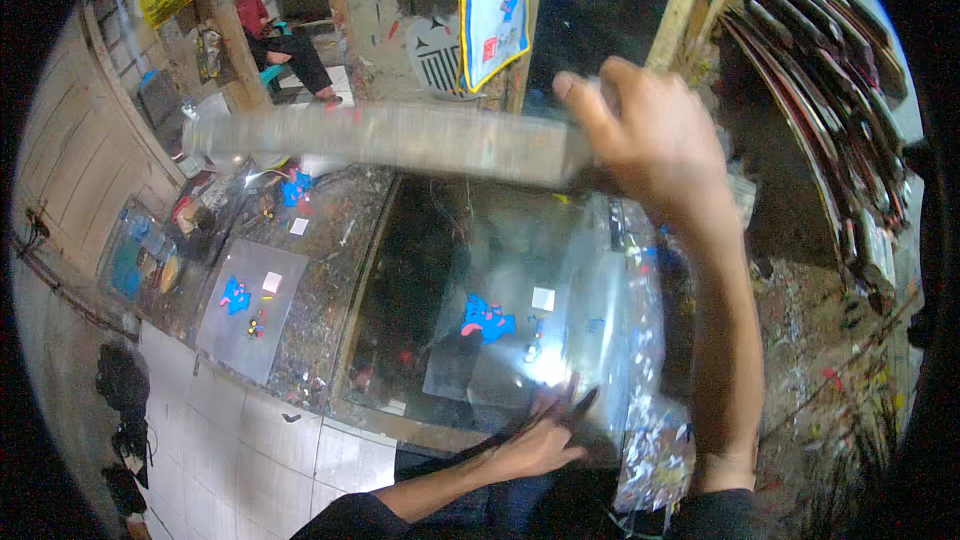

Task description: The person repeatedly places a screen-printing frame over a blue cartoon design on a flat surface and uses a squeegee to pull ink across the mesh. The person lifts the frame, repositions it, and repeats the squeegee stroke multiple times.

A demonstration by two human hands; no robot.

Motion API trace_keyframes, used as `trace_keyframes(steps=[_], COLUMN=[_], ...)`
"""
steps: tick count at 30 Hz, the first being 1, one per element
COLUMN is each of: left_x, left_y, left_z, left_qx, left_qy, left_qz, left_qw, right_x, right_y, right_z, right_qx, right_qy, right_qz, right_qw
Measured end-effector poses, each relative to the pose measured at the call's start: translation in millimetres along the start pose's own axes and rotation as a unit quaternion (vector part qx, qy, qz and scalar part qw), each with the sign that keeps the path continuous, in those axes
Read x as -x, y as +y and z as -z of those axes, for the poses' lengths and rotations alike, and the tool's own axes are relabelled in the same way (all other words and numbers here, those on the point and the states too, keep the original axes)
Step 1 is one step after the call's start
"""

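Note:
My right hand (665,135) is raised over the far right of the glass-topped table, its fingers curled at the right end of a long grey bar (390,143). The bar is smeared by motion and spans the table's far side. Low at the near edge, my left hand (535,448) reaches onto the glass with fingers stretched out, touching or just over a clear plastic sheet (620,340). A dark pointed shape beside its fingertips cannot be made out. Beyond that hand lie a blue cut-out figure (487,319) with pink parts and a small white square (543,298).
Left of the glass lies another translucent sheet (260,335) with a similar blue figure (236,295). Flat dark boards (825,70) lean at the right. A printed bag (497,10) with yellow edging hangs ahead. Far left, a person (262,25) sits.

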State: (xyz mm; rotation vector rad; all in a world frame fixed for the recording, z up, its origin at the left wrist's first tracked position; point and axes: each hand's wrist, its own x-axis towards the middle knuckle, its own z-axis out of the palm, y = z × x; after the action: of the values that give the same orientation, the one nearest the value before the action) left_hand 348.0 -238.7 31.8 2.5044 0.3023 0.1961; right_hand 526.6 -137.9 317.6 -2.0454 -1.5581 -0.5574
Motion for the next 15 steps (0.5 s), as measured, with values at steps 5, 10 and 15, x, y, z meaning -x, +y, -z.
trace_keyframes(steps=[5, 10, 15], left_x=[-13, -16, -16], left_y=[-135, -256, -208], left_z=[67, 100, 60], left_qx=[0.068, -0.232, -0.08], left_qy=[0.174, 0.103, 0.254], left_qz=[0.126, 0.106, -0.039], left_qw=[0.974, 0.961, 0.963], right_x=[-66, -120, -170], right_y=[19, 69, 98], right_z=[9, 3, -6], right_qx=[0.027, 0.102, 0.023], right_qy=[-0.028, -0.069, -0.064], right_qz=[0.057, 0.219, 0.139], right_qw=[0.998, 0.968, 0.988])
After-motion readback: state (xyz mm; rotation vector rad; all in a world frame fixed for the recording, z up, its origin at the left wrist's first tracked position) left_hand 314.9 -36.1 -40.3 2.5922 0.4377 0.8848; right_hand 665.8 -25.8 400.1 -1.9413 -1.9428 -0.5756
